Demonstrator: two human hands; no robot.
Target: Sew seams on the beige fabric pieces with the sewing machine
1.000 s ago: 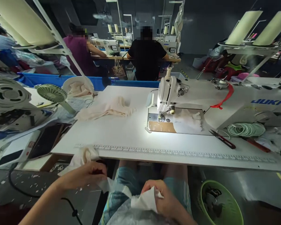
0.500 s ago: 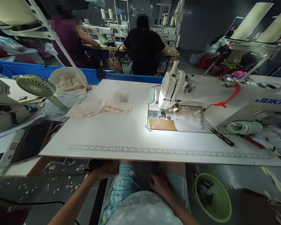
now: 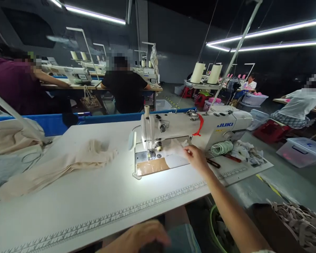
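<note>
My right hand (image 3: 196,157) reaches over the sewing machine's bed. Its curled fingers pinch the edge of a thin, pale fabric piece (image 3: 172,147) lying right of the needle area. Above it is the arm of the white sewing machine (image 3: 212,125), with a red ribbon (image 3: 201,124) hanging from it. My left hand (image 3: 147,232) is low at the table's front edge, over my lap. It is smeared by motion, and its fingers are partly hidden. A stack of beige fabric pieces (image 3: 76,163) lies left of the machine.
A printed ruler strip (image 3: 137,210) runs along the front of the white table (image 3: 94,196). Dark-handled snips (image 3: 213,162), a coil of pale cord (image 3: 221,148) and scraps (image 3: 249,153) lie at right. A green basket (image 3: 212,225) stands below. Co-workers sit beyond.
My right hand has risen from my lap to the fabric on the machine bed. My left hand has moved rightward, near the table edge. The view has tilted up and turned right.
</note>
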